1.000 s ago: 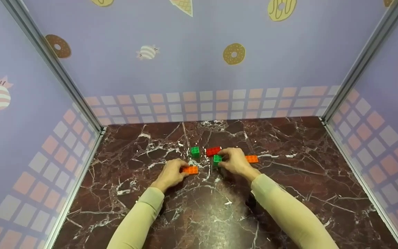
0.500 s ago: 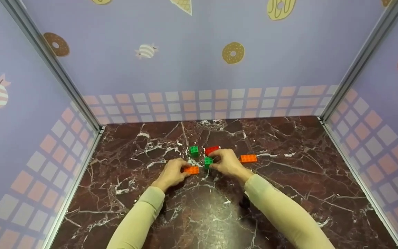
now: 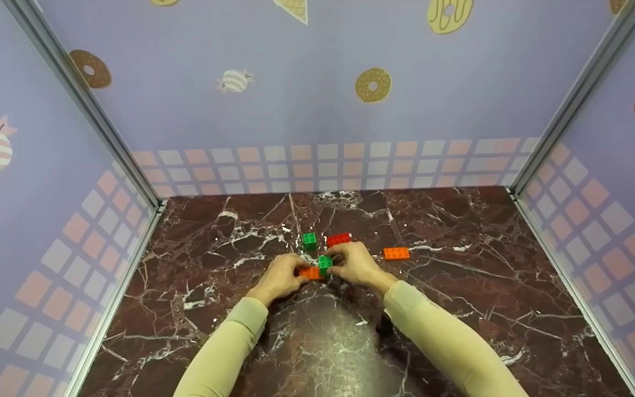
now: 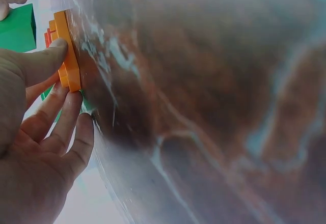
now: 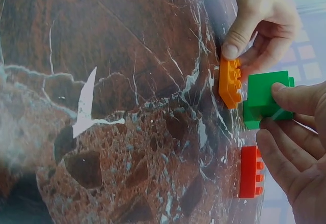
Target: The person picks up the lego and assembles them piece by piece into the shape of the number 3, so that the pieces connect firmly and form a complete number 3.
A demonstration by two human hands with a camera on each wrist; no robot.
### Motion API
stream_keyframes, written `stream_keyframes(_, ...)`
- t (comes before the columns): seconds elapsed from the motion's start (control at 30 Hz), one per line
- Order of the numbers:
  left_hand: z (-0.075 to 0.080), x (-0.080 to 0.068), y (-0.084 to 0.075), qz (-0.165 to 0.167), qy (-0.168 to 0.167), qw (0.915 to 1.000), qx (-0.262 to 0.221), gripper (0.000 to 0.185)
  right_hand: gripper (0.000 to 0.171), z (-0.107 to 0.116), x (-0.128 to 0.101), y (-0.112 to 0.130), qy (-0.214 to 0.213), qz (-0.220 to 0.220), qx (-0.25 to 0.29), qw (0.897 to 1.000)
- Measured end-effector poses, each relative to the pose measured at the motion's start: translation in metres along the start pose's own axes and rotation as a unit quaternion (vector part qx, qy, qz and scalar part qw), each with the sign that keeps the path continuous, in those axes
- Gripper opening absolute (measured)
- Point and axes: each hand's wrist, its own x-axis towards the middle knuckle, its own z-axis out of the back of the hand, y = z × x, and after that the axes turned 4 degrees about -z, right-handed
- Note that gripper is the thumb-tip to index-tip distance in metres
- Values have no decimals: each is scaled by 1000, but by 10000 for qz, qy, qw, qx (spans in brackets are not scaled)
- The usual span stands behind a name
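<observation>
My left hand [image 3: 281, 277] pinches the left end of a flat orange toy brick [image 3: 310, 273], thumb on one long side and fingers on the other. In the right wrist view the studs of this orange brick [image 5: 230, 84] show. My right hand [image 3: 357, 264] grips a green square brick [image 3: 325, 264] between thumb and fingers. This green brick [image 5: 266, 94] is held just above the orange brick's right end and overlaps it in the head view. A red brick [image 3: 338, 239] lies just beyond my right fingers, and a second green brick [image 3: 310, 241] stands behind the orange one.
Another flat orange brick [image 3: 396, 253] lies to the right of my right hand. All of this is on a dark red marbled tabletop [image 3: 439, 309]. Purple printed walls [image 3: 317, 110] enclose the back and both sides, with metal corner posts [image 3: 571, 105].
My right hand has moved left and a little nearer with the green brick, up to the orange brick. The left hand has shifted slightly right, still pinching its orange brick.
</observation>
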Motion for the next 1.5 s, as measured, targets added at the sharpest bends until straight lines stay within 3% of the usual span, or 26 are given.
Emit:
stream_keyframes(0.3,-2,2,-3,38,0,10000,-46,25,35,-6,2,1,73,8,90,9999)
stream_keyframes(0.57,-4,2,-4,-103,-15,9999,-67,30,34,-11,4,1,-16,112,-169,9998)
stream_keyframes(0.63,-9,4,6,-253,-70,9996,-56,30,33,-13,4,0,-39,147,-231,9996)
stream_keyframes(0.83,-10,4,7,-374,-103,9992,-86,29,32,-16,4,-3,-61,83,-220,9997)
stream_keyframes(0.87,-5,2,-2,-261,-57,9996,-80,30,32,-16,5,-4,-58,48,-207,9998)
stream_keyframes(1.3,-2,6,-2,21,-2,9996,-278,28,32,-14,10,-2,16,-229,-402,9989)
stream_keyframes(1.5,-5,5,-2,75,45,9998,-183,28,29,-11,13,-3,162,-43,-406,9990)
